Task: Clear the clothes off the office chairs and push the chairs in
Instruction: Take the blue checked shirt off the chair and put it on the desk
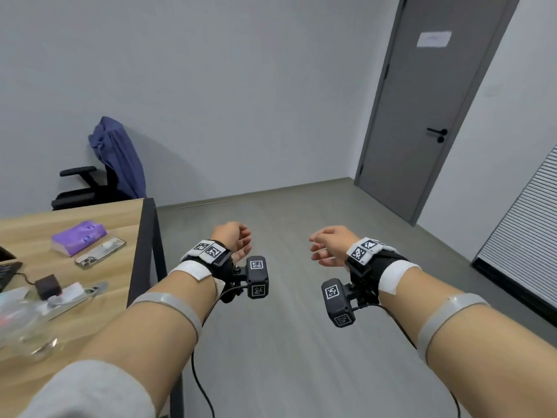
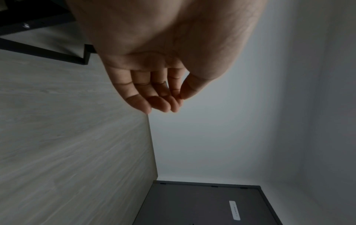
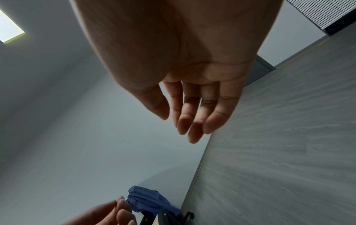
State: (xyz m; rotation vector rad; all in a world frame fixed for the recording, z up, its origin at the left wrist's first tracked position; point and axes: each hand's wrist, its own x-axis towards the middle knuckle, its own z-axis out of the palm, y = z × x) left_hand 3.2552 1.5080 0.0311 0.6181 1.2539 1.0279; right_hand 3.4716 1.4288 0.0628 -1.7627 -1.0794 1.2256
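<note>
A black office chair stands behind the far end of the wooden desk, against the grey wall. A blue garment is draped over its backrest and also shows low in the right wrist view as blue cloth. Both hands hover over bare floor, well in front of the chair. My left hand hangs with loosely curled fingers and holds nothing. My right hand is relaxed, its fingers nearly straight, also empty. The chair's base is hidden behind the desk.
On the desk lie a purple packet, a phone, a charger with cable and clear plastic items. A grey door is shut at the far right. A ribbed panel lines the right wall. Grey floor stretches ahead.
</note>
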